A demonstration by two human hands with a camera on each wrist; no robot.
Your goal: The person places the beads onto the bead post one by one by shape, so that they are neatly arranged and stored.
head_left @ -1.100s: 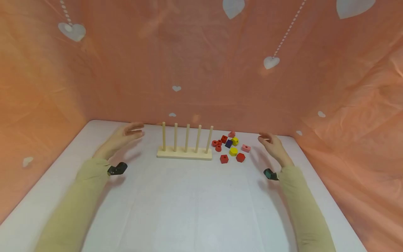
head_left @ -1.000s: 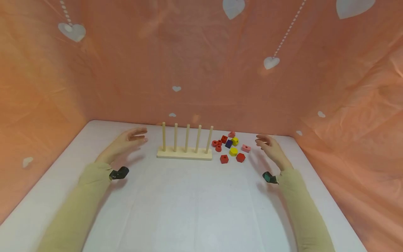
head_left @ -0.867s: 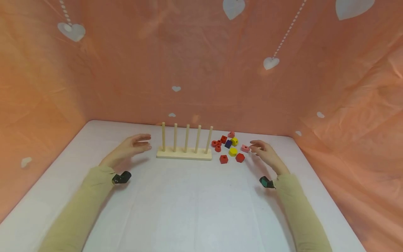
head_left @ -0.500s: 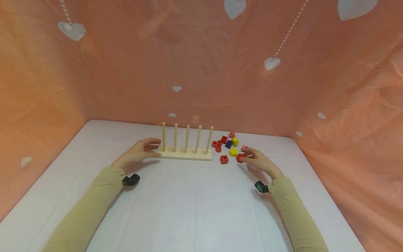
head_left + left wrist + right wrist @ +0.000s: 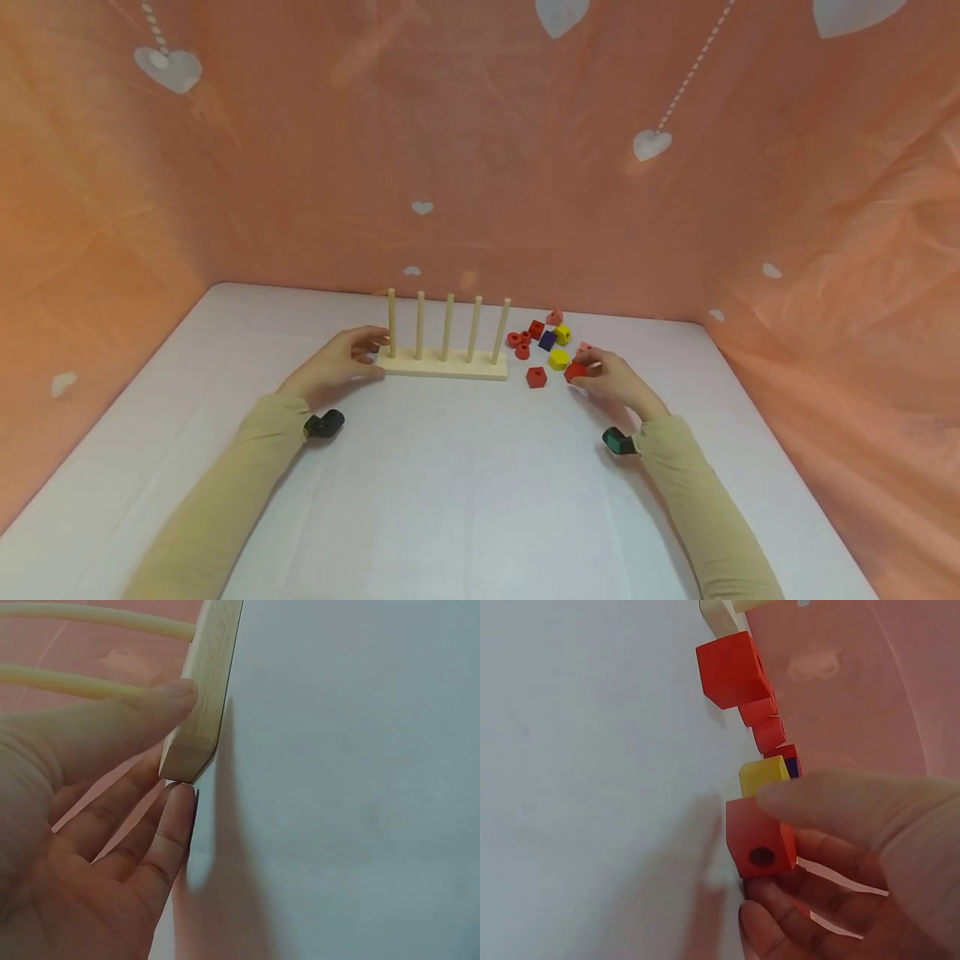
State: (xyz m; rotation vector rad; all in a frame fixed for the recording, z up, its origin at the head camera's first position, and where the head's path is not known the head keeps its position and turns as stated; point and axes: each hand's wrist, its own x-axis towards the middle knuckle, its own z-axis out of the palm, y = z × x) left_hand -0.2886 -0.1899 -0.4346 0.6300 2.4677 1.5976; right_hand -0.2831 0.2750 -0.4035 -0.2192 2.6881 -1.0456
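A pale wooden peg stand (image 5: 442, 367) with several upright pegs is on the white table. My left hand (image 5: 341, 358) is at its left end. In the left wrist view, the thumb lies on the base (image 5: 199, 712) and the fingers curve around its end. To the right of the stand, my right hand (image 5: 611, 382) holds a red bead (image 5: 575, 372) at the near edge of a bead group. The right wrist view puts the thumb on that red bead (image 5: 754, 832), a hole facing the camera, with fingers curled beyond it.
Nearby lie a yellow bead (image 5: 558, 359), another red bead (image 5: 536, 377), a dark purple bead (image 5: 547, 341), a pink bead (image 5: 554, 317) and small red round beads (image 5: 522, 352). A patterned orange cloth (image 5: 465, 167) walls the table's back and sides.
Both hands have moved inward and nearer. The left has reached the peg stand's left end; the right has come from beyond the pink beads to the red bead and taken hold.
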